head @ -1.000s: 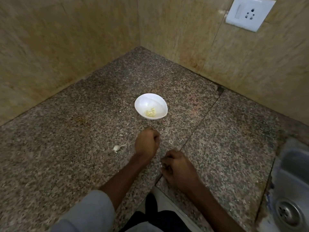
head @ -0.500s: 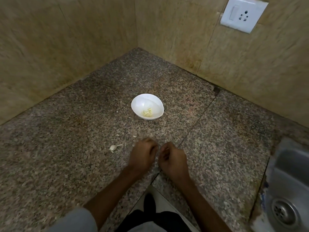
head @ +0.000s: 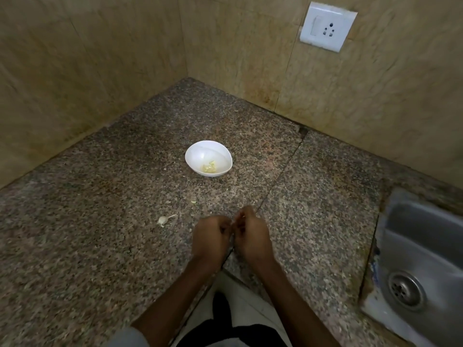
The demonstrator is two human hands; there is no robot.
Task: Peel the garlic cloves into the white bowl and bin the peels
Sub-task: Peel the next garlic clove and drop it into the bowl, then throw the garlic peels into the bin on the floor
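A white bowl (head: 191, 156) stands on the granite counter (head: 100, 209) and holds a few peeled, yellowish garlic cloves (head: 209, 167). One unpeeled clove (head: 163, 219) with a thin tail lies on the counter, left of my hands. My left hand (head: 210, 240) and my right hand (head: 253, 239) meet just in front of the bowl, knuckles up, fingers curled towards each other. They pinch something small between the fingertips; it is almost wholly hidden and looks like a garlic clove. A tiny pale scrap (head: 193, 202) lies between the bowl and my hands.
A steel sink (head: 421, 246) with its drain (head: 404, 289) is set into the counter at the right. Tiled walls close the corner behind the bowl, with a white wall socket (head: 328, 26) high on the right. The counter's front edge runs just below my wrists.
My left hand rose from the counter near the loose clove and my right hand moved left to it. The two hands now meet fingertip to fingertip.
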